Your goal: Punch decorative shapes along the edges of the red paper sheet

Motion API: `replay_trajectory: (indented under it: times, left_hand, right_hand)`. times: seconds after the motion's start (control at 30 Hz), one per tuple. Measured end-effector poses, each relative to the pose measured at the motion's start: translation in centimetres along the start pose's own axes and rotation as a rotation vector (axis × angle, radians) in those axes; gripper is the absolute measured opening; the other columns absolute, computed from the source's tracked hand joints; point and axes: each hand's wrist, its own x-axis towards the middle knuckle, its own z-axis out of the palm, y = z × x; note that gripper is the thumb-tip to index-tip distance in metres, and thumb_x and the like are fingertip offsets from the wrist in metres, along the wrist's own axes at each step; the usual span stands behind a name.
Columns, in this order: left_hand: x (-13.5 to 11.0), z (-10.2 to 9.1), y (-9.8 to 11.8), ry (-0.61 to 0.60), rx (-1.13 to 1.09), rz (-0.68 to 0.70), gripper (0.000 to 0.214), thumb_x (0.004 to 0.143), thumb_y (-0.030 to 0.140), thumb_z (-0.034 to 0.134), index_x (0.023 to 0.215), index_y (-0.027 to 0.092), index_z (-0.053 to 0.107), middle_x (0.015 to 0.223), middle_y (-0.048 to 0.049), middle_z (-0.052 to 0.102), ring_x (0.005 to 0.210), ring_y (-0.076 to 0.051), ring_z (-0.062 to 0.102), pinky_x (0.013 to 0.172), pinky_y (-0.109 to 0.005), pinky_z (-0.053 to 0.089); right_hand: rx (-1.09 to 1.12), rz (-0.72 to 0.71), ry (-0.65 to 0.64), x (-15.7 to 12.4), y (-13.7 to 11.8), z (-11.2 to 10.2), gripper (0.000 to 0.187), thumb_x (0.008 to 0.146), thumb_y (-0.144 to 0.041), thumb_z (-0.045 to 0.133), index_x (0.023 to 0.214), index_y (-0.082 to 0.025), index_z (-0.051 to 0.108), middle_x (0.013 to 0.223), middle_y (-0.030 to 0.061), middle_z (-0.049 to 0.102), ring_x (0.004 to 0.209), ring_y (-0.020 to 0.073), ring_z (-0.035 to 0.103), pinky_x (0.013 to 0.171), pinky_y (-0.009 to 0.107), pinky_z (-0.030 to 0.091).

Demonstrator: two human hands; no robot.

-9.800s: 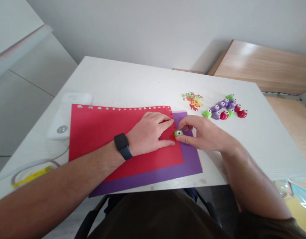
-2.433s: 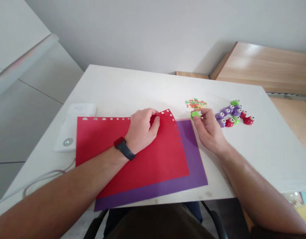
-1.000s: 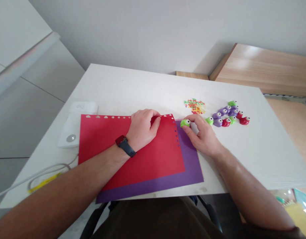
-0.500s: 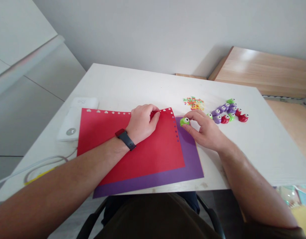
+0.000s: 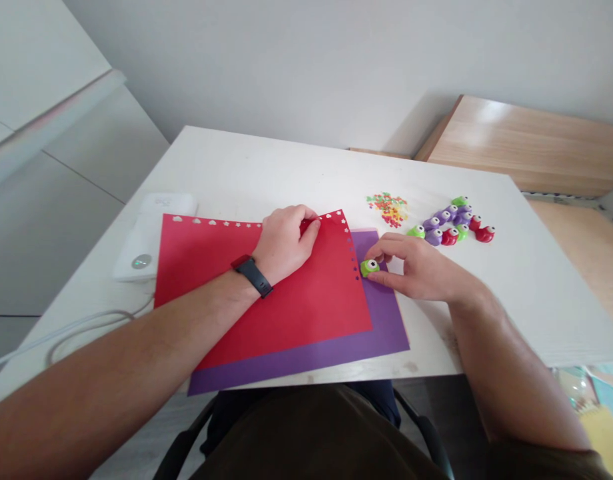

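A red sheet of paper (image 5: 286, 313) lies over a purple sheet (image 5: 386, 313), which shows along the front and right. Small cut-out shapes run along the red sheet's far edge and down part of its right edge. My left hand (image 5: 286, 240), with a dark watch on the wrist, rests on the red sheet, thumb and fingers closed at its far edge. My right hand (image 5: 411, 263) pinches a small green craft punch (image 5: 370, 267) between thumb and fingers. The punch, with a star shape on its white top, is at the red sheet's right edge.
Beyond my right hand stands a group of green, purple and red craft punches (image 5: 451, 217). A pile of tiny coloured paper cut-outs (image 5: 390, 208) lies to their left. At the left are a white device (image 5: 151, 247) and white cables (image 5: 86, 325).
My right hand has moved toward me along the red sheet's right edge, carrying the green craft punch. My left hand has stayed in place on the paper.
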Motion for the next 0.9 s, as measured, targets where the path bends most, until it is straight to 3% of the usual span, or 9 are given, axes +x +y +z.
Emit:
replay_trajectory:
  times: [0.6, 0.9]
  left_hand:
    - [0.2, -0.2, 0.5, 0.005, 0.029, -0.009, 0.018, 0.101, 0.031, 0.054, 0.101, 0.022, 0.07, 0.102, -0.0057, 0.077, 0.097, -0.027, 0.069, 0.089, -0.041, 0.051]
    - [1.5, -0.4, 1.2, -0.044, 0.116, -0.054, 0.02, 0.099, 0.034, 0.057, 0.103, 0.023, 0.072, 0.105, -0.0063, 0.079, 0.097, -0.027, 0.07, 0.089, -0.041, 0.051]
  right_hand:
    - [-0.031, -0.018, -0.077, -0.2, -1.4, -0.2, 0.014, 0.093, -0.027, 0.074, 0.105, -0.021, 0.075, 0.091, 0.0027, 0.072, 0.081, 0.0173, 0.063, 0.077, 0.033, 0.049]
    - [-0.034, 0.005, -0.072, -0.2, -1.2, -0.4, 0.013, 0.091, -0.026, 0.075, 0.102, -0.019, 0.075, 0.088, 0.0025, 0.073, 0.079, 0.017, 0.065, 0.076, 0.031, 0.05]
